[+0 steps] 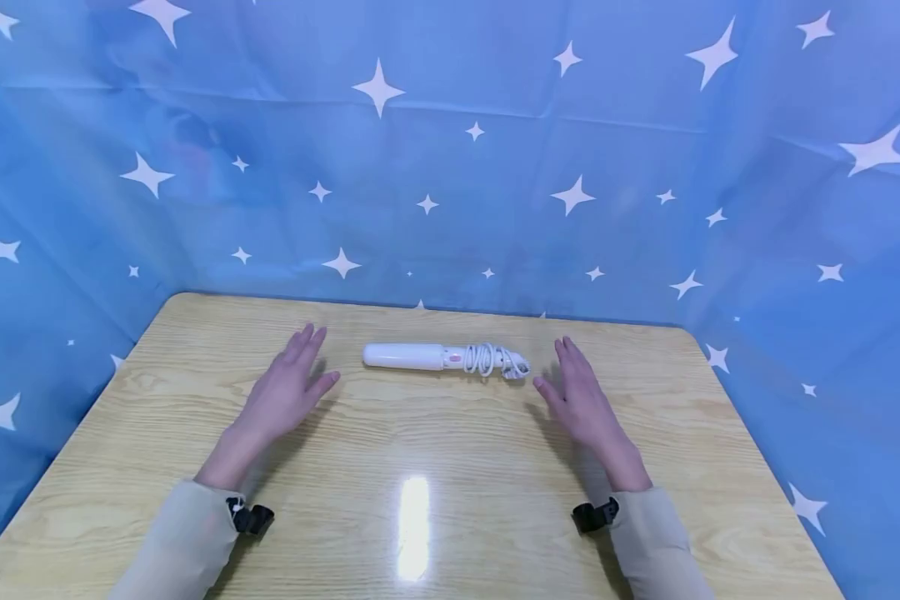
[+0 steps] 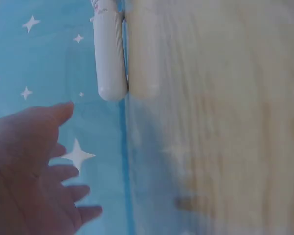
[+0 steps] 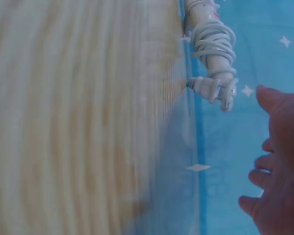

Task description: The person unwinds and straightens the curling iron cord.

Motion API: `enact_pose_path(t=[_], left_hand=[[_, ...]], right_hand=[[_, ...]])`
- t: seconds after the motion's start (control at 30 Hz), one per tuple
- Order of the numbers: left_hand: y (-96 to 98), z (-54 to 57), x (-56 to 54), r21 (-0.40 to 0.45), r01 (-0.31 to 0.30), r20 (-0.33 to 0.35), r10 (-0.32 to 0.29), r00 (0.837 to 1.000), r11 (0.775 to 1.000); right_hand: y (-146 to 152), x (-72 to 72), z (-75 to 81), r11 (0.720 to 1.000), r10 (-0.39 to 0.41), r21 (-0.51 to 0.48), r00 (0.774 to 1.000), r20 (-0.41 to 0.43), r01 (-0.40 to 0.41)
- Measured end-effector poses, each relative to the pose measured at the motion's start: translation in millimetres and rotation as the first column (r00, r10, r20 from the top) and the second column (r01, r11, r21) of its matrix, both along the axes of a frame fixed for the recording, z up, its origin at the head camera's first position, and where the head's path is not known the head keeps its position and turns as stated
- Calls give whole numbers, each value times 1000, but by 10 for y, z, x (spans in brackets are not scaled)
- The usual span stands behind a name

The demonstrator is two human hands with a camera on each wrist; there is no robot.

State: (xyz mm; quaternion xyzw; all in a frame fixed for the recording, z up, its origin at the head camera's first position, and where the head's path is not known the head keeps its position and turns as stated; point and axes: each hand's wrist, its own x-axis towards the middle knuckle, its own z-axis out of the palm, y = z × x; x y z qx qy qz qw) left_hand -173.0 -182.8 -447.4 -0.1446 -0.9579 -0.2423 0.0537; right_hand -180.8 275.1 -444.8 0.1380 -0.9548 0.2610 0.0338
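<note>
A white wand-shaped electric appliance [image 1: 405, 357], like a hair-styling iron, lies crosswise near the far side of the wooden table. Its smooth, rounded barrel points left. Around the right-hand handle a white cord [image 1: 481, 359] is wound in loops, and the plug [image 3: 206, 88] shows at that end in the right wrist view. My left hand [image 1: 287, 387] is held to the left of the barrel, apart from it, fingers extended and thumb toward it. On the other side my right hand [image 1: 581, 400] is beside the plug end, fingers likewise extended and holding nothing.
The wooden table [image 1: 420, 433] has rounded far corners and a bright light reflection near its front. A blue curtain [image 1: 450, 167] with white stars hangs behind and along both sides. Black bands with small devices [image 1: 252, 518] are on both wrists.
</note>
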Motion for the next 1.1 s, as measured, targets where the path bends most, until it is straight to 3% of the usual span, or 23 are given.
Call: enact_pose_path(t=[0.23,0.47,0.87,0.97,1.1], left_hand=[[54,-41,-171,128,91,41,-97,994,988],[96,-105,-319,318,113,112,-156,981,941],[172,-220,-463,459,123,174,-225,959,880],[184,-244,-491,486,117,191,-236,953,866],[203,-256,-509,472,101,228,-232,946,876]], right_hand=[[8,-75,-50,988,25,-154,994,104,-9],[-18,-105,-100,968,18,-249,983,184,29],[-10,-248,-234,920,103,-392,973,208,-13],[-32,-275,-251,928,95,-373,972,217,-7],[-65,-303,-268,937,79,-349,971,225,5]])
